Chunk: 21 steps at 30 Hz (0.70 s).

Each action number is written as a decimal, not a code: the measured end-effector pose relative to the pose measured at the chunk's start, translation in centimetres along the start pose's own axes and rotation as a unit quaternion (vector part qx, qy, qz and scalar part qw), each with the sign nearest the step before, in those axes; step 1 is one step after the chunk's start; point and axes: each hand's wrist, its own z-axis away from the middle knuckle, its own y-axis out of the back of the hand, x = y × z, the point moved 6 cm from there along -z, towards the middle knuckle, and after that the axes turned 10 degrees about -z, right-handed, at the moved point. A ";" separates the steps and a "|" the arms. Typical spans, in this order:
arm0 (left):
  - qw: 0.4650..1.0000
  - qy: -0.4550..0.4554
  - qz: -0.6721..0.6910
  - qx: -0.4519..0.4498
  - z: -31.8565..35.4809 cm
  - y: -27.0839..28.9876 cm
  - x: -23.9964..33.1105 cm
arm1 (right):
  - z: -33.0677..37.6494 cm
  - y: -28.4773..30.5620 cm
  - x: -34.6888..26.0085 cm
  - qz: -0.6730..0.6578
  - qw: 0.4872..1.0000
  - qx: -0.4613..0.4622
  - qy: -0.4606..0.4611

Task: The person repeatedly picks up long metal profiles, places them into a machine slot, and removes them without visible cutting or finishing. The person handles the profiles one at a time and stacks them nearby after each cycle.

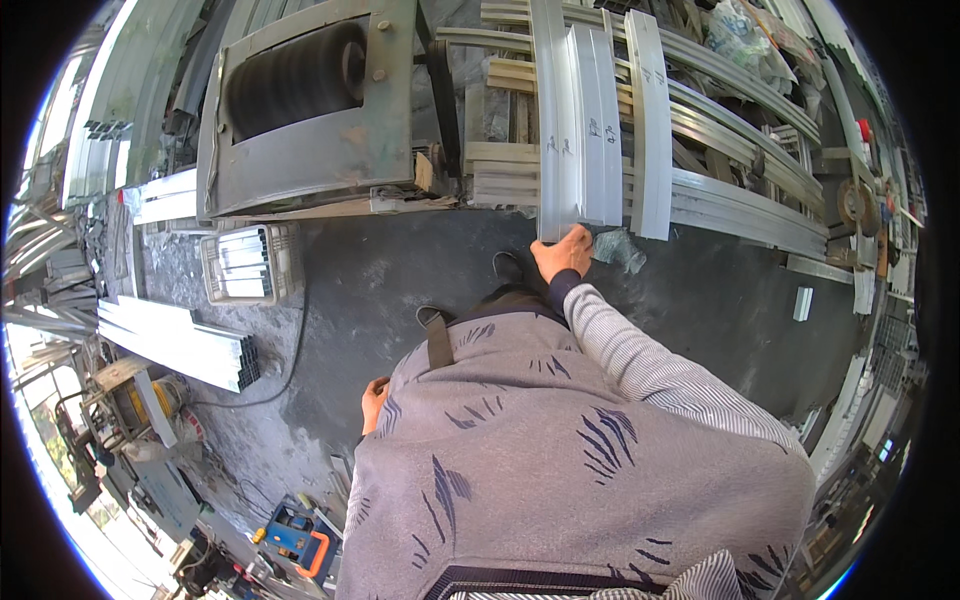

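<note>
My right hand is closed on the near end of a long silvery metal profile. The profile lies pointing away from me across other stacked bars. Just right of it rests a second, wider profile with dark handwritten marks, its end close to my fingers. Another marked profile lies farther right, apart from my hand. My left hand hangs low beside my body, partly covered by the grey patterned apron; its fingers are mostly hidden.
A metal machine with a dark roller stands ahead left. Racked long bars extend right. Left on the floor are a crate of metal pieces, a bundle of square tubes and a dark cable. A blue tool sits lower left.
</note>
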 end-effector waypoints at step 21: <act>0.998 0.011 -0.047 0.046 -5.9 6.2 -12.0 | -0.7 -3.3 -4.9 0.154 0.985 -0.005 -0.076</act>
